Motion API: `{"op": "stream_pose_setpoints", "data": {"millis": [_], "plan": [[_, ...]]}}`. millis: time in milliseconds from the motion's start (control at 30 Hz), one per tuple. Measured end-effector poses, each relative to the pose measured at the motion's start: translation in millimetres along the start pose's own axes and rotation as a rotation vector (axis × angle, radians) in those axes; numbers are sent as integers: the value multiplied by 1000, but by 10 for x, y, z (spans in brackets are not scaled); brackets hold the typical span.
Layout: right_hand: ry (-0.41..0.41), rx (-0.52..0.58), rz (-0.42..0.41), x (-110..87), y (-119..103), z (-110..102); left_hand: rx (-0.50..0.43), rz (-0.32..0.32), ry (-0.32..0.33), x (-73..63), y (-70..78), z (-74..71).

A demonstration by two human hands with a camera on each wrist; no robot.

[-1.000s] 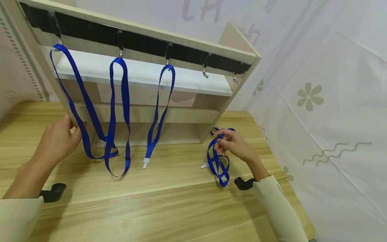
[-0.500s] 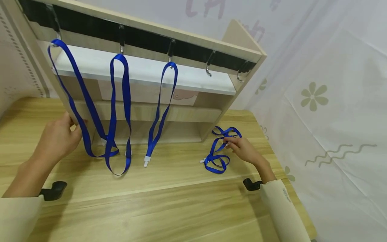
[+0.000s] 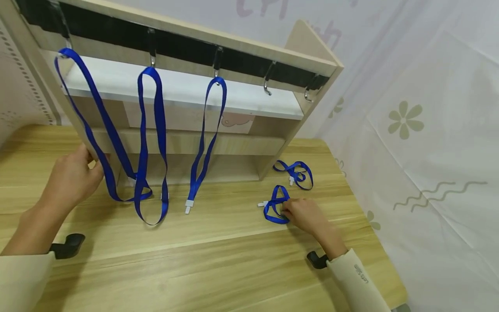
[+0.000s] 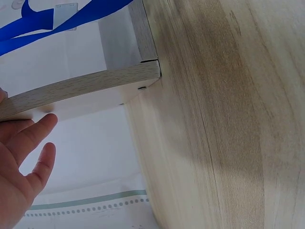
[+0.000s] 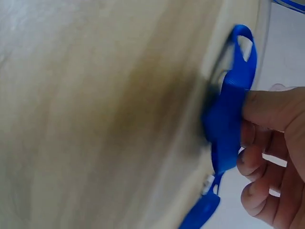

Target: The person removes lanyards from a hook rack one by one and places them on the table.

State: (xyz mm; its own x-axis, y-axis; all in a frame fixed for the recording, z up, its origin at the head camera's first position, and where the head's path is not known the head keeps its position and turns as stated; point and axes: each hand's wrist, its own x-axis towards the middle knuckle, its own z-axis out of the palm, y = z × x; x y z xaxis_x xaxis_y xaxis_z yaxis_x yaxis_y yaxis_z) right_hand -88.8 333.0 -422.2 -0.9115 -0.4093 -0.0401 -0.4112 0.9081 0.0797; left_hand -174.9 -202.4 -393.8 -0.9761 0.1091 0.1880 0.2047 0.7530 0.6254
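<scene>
My right hand (image 3: 306, 214) is low over the table, pinching the right side of a loosely coiled blue lanyard (image 3: 276, 220) with a white clip. In the right wrist view, thumb and curled fingers meet at the blue lanyard (image 5: 228, 114). Just behind it on the table lies a second blue lanyard (image 3: 308, 171), apart from the first. My left hand (image 3: 74, 175) grips the left side panel of a wooden shelf rack (image 3: 249, 147). In the left wrist view, the fingers (image 4: 35, 136) are on the outer face of the side panel (image 4: 86, 82); the thumb tip shows over its edge.
Three blue lanyards hang from the left, second and middle hooks (image 3: 217, 58). Two bare hooks (image 3: 267, 80) are on the right. The leftmost lanyard (image 3: 105, 119) hangs close by my left hand. A patterned white curtain (image 3: 440, 143) borders the table (image 3: 195, 268) at right.
My right hand moved away, then came back toward me, onto the nearer lanyard. The two lanyards, overlapping before, now lie apart. The left hand keeps its hold on the rack.
</scene>
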Motion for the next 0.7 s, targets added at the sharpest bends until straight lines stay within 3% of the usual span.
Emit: {"op": "stream_pose_setpoints", "data": {"millis": [200,433,700], "plan": [[-24,42,8,30,-8,46,-1,6,3,4,0,13],[-108,109,81,114,-24,-233,1,15,24,-7,7,24],[-15,113,75,279,-122,-581,-2,11,14,-5,5,9]]}}
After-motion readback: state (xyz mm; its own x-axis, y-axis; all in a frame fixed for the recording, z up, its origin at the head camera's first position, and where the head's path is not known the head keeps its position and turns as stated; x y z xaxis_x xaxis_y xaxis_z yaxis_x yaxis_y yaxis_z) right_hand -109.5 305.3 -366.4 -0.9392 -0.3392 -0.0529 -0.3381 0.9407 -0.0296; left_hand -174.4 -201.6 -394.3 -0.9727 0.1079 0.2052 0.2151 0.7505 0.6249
